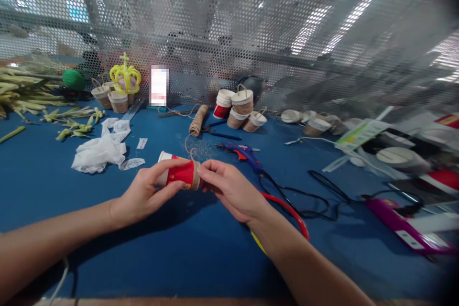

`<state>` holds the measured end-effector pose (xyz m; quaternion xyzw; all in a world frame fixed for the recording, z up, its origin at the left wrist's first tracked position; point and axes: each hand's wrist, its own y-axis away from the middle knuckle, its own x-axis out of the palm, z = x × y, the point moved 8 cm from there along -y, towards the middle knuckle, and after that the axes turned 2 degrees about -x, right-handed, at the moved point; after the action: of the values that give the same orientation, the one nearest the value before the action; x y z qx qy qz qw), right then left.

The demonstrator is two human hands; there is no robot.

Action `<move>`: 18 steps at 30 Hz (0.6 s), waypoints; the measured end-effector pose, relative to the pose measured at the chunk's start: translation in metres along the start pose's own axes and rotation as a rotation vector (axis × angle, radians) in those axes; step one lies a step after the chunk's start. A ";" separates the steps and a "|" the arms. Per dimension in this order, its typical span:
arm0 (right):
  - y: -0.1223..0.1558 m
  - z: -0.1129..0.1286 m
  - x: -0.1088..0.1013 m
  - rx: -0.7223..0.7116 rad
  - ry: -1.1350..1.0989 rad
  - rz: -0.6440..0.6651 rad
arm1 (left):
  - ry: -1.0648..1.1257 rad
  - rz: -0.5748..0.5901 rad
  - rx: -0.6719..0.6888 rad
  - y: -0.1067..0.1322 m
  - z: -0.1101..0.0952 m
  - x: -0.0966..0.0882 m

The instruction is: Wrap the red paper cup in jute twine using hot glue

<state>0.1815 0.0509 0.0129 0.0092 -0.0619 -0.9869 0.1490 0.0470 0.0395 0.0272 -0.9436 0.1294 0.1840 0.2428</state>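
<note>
My left hand [148, 189] is wrapped round a red and white paper cup [176, 173], which lies on its side above the blue table. Brown twine [196, 175] circles the cup at its right-hand end. The fingers of my right hand [229, 186] pinch at that end, against the twine; what exactly lies between the fingertips is hidden. A loose strand runs from the cup up to a spool of twine [198, 121] behind it. To the right of the cup rests a blue glue gun [244, 153] with a red trigger.
Behind stand several twine-wrapped cups [243, 103], with dark-handled pliers [222, 134] in front. White crumpled cloth [102, 150] lies left, below a yellow crown [125, 76]. On the right are a black cable [315, 213] and a purple power strip [405, 227]. A perforated metal screen [201, 24] closes the back.
</note>
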 end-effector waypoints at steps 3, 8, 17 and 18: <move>0.003 0.013 -0.002 -0.148 0.182 -0.026 | 0.272 -0.061 -0.156 -0.006 0.014 -0.007; 0.011 0.028 0.014 -0.284 0.541 0.070 | 0.639 0.046 -0.417 -0.009 0.034 0.005; 0.000 0.025 -0.016 -0.293 0.506 -0.156 | 0.444 0.104 -0.304 -0.007 0.020 0.009; 0.000 0.023 -0.013 -0.290 0.473 -0.127 | 0.405 0.121 -0.274 -0.006 0.016 0.010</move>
<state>0.1933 0.0580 0.0353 0.2218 0.1172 -0.9632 0.0970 0.0533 0.0513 0.0128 -0.9760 0.2053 0.0209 0.0701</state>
